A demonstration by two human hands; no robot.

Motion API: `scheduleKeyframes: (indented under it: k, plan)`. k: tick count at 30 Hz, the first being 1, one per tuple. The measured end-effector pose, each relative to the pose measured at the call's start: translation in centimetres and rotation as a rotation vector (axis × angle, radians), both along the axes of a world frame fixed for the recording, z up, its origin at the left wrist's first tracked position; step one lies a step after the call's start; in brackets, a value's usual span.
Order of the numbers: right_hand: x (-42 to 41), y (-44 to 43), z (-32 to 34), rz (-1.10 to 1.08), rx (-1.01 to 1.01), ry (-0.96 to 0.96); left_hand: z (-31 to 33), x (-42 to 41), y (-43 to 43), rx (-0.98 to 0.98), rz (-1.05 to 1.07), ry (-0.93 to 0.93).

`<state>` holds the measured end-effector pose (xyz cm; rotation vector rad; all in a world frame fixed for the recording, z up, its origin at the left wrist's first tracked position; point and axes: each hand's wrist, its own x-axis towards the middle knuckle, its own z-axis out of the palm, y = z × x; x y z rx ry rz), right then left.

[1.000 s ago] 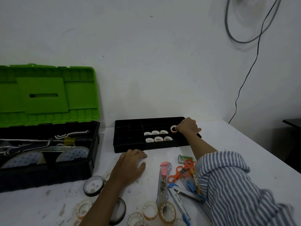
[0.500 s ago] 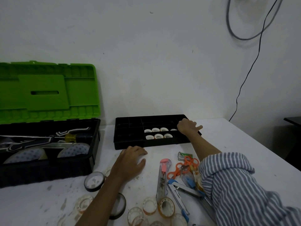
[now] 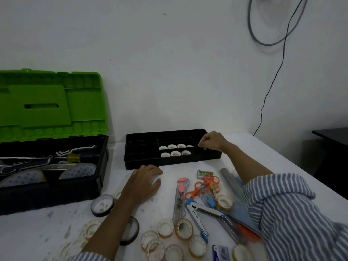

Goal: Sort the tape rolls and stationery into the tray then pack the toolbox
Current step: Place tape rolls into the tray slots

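Sitting against the wall, the black compartmented tray (image 3: 143,161) holds seven small white-cored tape rolls (image 3: 175,153) in two rows, the loosely curled, empty right hand (image 3: 211,141) above its right end, the left hand (image 3: 142,182) flat, holding nothing.

My open green-lidded plastic toolbox (image 3: 52,166) sits left of my black divided plastic tray (image 3: 143,157). Small white tape rolls (image 3: 175,153) lie inside it. Orange-handled scissors (image 3: 202,186) lie before it.
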<state>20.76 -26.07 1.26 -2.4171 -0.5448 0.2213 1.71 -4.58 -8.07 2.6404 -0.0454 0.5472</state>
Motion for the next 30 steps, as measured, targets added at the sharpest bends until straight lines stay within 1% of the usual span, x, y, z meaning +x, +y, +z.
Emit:
scheduleKeyframes:
  k: [2, 5, 9, 11, 13, 16, 21, 23, 26, 30]
  plan:
    - [-0.8, -1.4, 0.6, 0.105, -0.112, 0.07, 0.1, -0.1, -0.1, 0.01, -0.001, 0.002]
    - [-1.6, -3.1, 1.1, 0.148, -0.238, 0.126, 0.1, -0.1, -0.1, -0.002, -0.003, -0.006]
    - [-3.1, -5.1, 1.8, 0.211, -0.429, 0.367, 0.2, -0.1, -0.1, 0.001, -0.011, -0.002]
    - [-3.6, -5.8, 1.8, 0.242, -0.491, 0.442, 0.2, -0.1, -0.1, 0.007, -0.01, 0.001]
    - [-4.2, -6.1, 1.8, 0.242, -0.534, 0.475, 0.2, -0.1, -0.1, 0.017, -0.013, 0.001]
    - [-5.1, -6.0, 1.3, 0.228, -0.601, 0.474, 0.2, -0.2, -0.1, 0.032, -0.015, -0.001]
    - [-5.8, -5.4, 0.0, 0.204, -0.64, 0.405, 0.2, -0.2, 0.0, 0.023, -0.015, -0.001]
    - [-5.8, -5.3, -0.2, 0.184, -0.629, 0.429, 0.1, -0.2, 0.0, 0.024, -0.015, -0.002]
    - [-5.8, -5.2, -0.3, 0.147, -0.584, 0.468, 0.1, -0.1, 0.1, 0.024, -0.017, -0.005]
    - [-5.7, -4.8, -0.5, 0.118, -0.455, 0.427, 0.0, 0.0, 0.1, 0.019, -0.019, -0.001]
